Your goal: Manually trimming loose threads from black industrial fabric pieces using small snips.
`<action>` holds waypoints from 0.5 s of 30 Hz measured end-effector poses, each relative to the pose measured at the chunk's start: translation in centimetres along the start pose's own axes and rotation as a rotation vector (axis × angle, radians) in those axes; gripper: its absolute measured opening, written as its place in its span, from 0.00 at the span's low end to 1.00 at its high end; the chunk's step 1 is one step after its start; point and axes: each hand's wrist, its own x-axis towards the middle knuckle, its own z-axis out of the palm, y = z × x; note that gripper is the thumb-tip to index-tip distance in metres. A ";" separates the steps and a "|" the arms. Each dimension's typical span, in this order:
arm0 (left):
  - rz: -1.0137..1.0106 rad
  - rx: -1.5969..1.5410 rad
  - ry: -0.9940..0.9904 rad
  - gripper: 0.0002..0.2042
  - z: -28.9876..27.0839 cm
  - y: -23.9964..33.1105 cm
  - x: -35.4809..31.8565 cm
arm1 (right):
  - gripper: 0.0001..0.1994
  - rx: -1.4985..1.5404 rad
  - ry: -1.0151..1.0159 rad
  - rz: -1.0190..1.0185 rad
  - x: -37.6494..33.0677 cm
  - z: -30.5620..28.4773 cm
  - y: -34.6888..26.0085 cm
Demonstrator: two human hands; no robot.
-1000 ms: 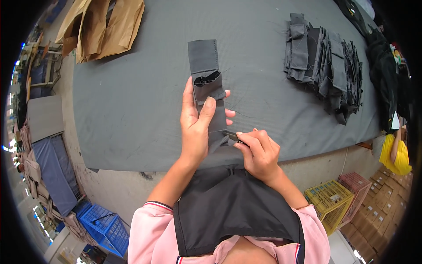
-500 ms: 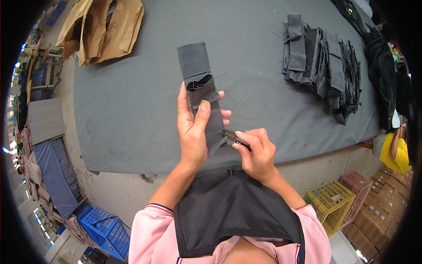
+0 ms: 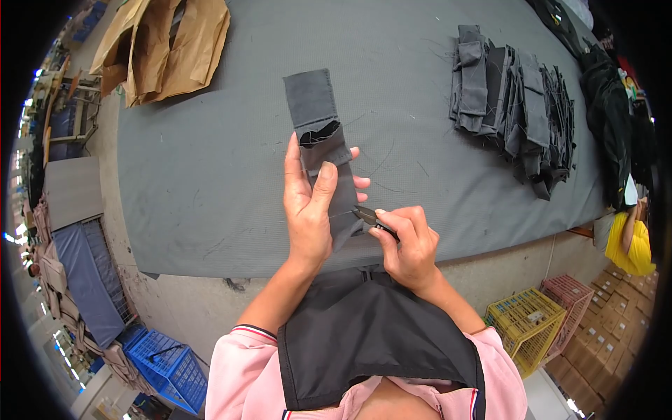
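Note:
Across my left hand lies a dark grey fabric strip with a small pocket-like fold gaping near its middle. My left thumb presses on the cloth while the fingers support it from behind, their tips showing at its right edge. My right hand grips a pair of black thread snips. The blades point up and left, at the right edge of the strip's lower part, and look parted. Whether they touch the cloth I cannot tell. Below the blades the strip's lower end bends away.
The grey-covered table carries loose threads. A pile of similar strips lies at the right, and a brown paper bag at the far left. Dark garments hang beyond the right edge. Blue and yellow crates stand below.
The snips' blades have shifted slightly up and now show more clearly, looking parted. The strip and my left hand have moved a touch to the right.

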 end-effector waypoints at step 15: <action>0.007 0.000 0.014 0.29 0.1 0.1 -0.1 | 0.16 -0.065 0.035 -0.003 -0.2 0.4 0.0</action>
